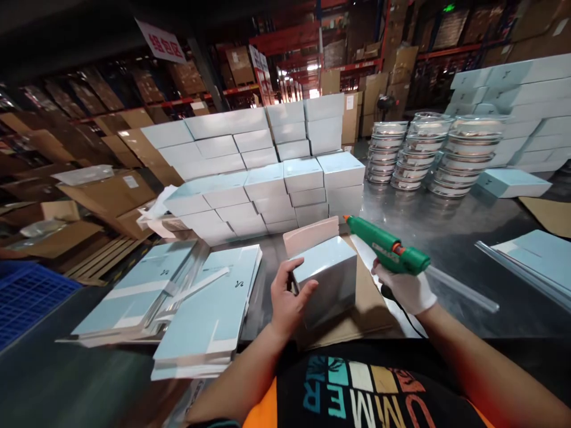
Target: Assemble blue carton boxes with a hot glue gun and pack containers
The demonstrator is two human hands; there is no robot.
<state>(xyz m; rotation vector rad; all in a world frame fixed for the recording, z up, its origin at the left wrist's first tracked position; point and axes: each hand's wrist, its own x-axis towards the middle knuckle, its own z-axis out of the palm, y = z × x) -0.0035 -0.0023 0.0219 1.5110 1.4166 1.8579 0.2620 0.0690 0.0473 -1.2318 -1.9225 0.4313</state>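
Note:
A pale blue and white carton [328, 282] stands in front of me on a piece of brown cardboard [372, 309], with one flap [311, 236] raised at its far side. Around the carton's near left corner curl the thumb and fingers of my left hand [289, 297]. In a white glove, my right hand [404, 285] grips a green hot glue gun [386, 244]. Its orange nozzle points left, just beyond the carton's far right corner. A clear glue stick [464, 289] sticks out of the gun's rear, and a black cord hangs below.
Stacked pale blue boxes [267, 196] form a wall behind the carton. Flat unfolded cartons [207, 309] lie at left, beside a blue crate [31, 303]. Stacks of round clear-and-metal containers [464, 154] stand at back right. Clear glue sticks [521, 276] lie near flat blue sheets [542, 255].

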